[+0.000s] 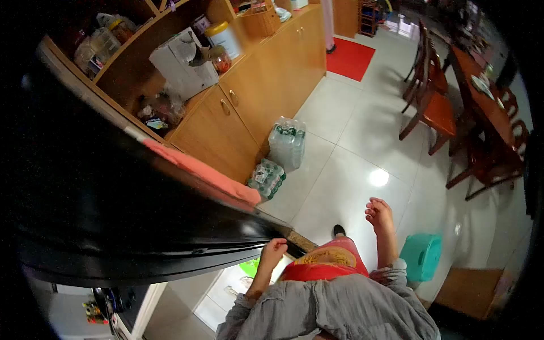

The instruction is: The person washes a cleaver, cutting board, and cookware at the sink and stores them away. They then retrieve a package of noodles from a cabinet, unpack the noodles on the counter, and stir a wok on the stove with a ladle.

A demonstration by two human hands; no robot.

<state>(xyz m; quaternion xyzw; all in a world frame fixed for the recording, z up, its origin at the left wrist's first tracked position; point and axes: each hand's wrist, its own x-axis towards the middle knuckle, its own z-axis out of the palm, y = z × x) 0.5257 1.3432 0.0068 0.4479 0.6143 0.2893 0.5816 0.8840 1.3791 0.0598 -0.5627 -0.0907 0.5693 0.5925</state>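
My left hand point(274, 249) is at the lower middle, beside the edge of a dark door or panel point(215, 249); its fingers are curled, and what they hold, if anything, is too small to make out. To the right, my right hand point(378, 214) hangs over the tiled floor, fingers loosely bent and apart, with nothing in it. Between the hands are a red garment with a yellow print point(328, 256) and one dark shoe point(339, 230). A pink cloth point(204, 175) lies along the panel's upper edge.
Wrapped bottle packs point(287, 143) stand by a wooden cabinet point(272, 85) with a white box point(184, 65) on its shelf. A red mat point(351, 59) lies farther off. Wooden chairs point(439, 113) and a table point(481, 90) are at right, a teal bin point(421, 257) at lower right.
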